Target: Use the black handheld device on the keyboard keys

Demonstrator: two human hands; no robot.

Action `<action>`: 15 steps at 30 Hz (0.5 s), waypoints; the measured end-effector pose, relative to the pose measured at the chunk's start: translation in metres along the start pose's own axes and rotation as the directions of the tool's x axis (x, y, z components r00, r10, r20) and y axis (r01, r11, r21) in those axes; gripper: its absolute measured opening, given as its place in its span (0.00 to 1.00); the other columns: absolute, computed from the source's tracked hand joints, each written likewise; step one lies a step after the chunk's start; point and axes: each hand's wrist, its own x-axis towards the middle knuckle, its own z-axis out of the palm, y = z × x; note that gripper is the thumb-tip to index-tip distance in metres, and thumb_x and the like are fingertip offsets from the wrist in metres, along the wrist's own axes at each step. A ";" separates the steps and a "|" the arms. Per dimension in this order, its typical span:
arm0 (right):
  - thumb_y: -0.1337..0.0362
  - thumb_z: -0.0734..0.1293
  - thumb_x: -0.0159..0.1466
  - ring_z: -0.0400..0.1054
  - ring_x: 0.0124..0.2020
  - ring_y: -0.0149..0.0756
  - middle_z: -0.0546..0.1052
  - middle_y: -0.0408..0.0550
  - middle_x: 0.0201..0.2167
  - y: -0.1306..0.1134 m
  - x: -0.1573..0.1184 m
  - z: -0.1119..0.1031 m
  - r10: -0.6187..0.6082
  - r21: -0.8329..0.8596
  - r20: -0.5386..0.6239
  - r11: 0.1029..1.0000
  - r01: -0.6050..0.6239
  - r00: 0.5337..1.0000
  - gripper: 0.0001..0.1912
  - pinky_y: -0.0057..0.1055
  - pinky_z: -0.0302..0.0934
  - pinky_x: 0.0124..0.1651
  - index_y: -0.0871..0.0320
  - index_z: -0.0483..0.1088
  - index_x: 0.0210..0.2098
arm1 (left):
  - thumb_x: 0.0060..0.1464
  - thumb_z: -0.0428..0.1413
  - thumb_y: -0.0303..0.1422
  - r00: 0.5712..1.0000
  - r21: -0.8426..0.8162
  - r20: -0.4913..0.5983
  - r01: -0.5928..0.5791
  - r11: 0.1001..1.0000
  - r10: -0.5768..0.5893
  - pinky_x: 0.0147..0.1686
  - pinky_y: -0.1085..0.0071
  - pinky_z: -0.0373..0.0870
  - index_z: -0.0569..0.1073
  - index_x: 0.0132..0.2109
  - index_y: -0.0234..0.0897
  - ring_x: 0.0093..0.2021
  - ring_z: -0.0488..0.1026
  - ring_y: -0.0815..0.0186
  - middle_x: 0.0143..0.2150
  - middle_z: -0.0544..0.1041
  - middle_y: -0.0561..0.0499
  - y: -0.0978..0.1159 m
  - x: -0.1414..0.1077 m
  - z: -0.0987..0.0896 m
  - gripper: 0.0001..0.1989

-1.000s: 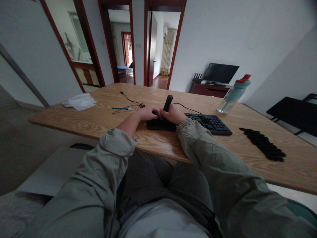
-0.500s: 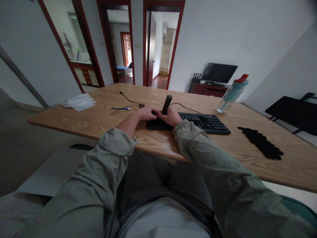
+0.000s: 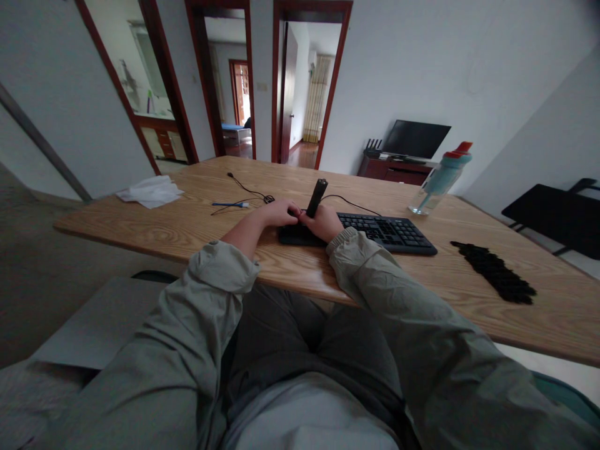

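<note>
Left hand (image 3: 281, 214) and right hand (image 3: 325, 221) meet over black keyboard (image 3: 398, 235), near front edge of wooden worktop (image 3: 187, 222).
Right is closed around tilted dark handle (image 3: 317, 195); left is bent beside it, grip cannot be told. Beyond the far edge: red-framed doorway (image 3: 277, 94), television (image 3: 416, 139).

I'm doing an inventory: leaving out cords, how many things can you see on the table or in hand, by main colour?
Black: 3 (keyboard, stick in the right hand, fuzzy bundle)
White: 1 (crumpled cloth)
Blue: 1 (slim brush-like item)
Clear and light blue: 1 (bottle)
Total: 6
</note>
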 end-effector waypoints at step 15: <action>0.54 0.65 0.63 0.72 0.29 0.38 0.78 0.53 0.27 0.002 0.001 0.002 0.029 0.111 -0.003 0.993 -0.029 1.000 0.16 0.29 0.56 0.30 0.60 0.73 0.27 | 0.48 0.55 0.27 0.998 0.028 -0.018 0.053 0.998 -0.052 0.46 0.72 0.70 0.80 0.40 0.34 0.40 0.76 0.65 0.40 0.81 0.48 0.004 -0.001 -0.001 0.13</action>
